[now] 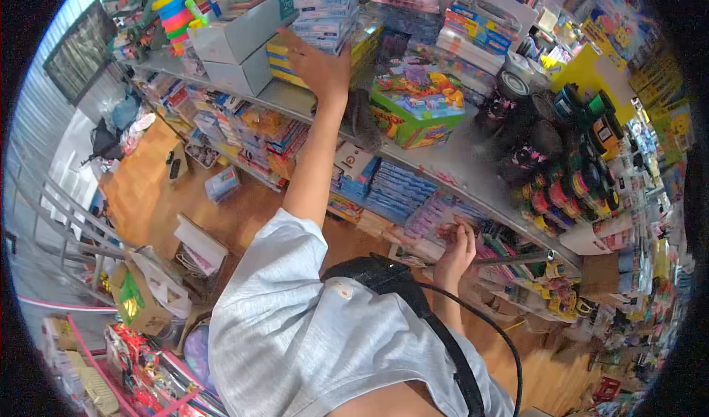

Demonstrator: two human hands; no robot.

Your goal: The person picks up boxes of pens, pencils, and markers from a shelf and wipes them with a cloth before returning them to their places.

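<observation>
My left hand is stretched out to the upper shelf, its fingers apart. It lies against a stack of blue-and-white boxes and the yellow boxes beneath them; blur hides exactly where it touches. Just left of it are white cardboard boxes. A green cartoon-printed box stands to its right. Lower down, my right hand hangs in front of the shelf edge with loosely bent fingers and nothing visible in them. Behind it are pinkish packs on the lower shelf.
Stacked blue packs fill part of the lower shelf. Dark cups and ribbon-like spools crowd the right. At left on the wooden floor are an open white box and a paper bag. A black strap crosses my body.
</observation>
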